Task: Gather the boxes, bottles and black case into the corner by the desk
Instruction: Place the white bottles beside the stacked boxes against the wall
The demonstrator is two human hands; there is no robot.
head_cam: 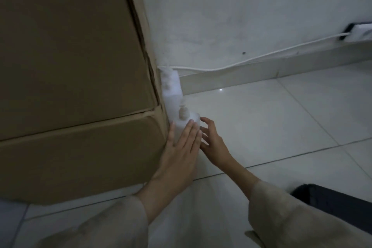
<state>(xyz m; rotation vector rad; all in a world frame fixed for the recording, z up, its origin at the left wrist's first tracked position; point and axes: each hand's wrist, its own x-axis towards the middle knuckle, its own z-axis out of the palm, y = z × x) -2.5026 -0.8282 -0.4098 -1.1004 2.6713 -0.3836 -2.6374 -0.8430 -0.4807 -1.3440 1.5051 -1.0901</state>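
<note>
A big brown cardboard box [70,66] fills the left half of the view and stands on the floor near the wall. Two white bottles stand in a row along its right side. The far bottle [171,86] is close to the wall. The near bottle [186,121] has a pale pump top. My left hand [181,147] lies flat against the near bottle's front, fingers straight, thumb against the box. My right hand [211,139] hovers just to the bottle's right with fingers spread, fingertips at its side. A black case [332,205] shows at the lower right edge.
A white cable [251,59] runs along the skirting board to a white power strip [360,33] at the right edge. Pale floor tiles [261,127] stretch to the right of the bottles. My beige sleeves cover the bottom of the view.
</note>
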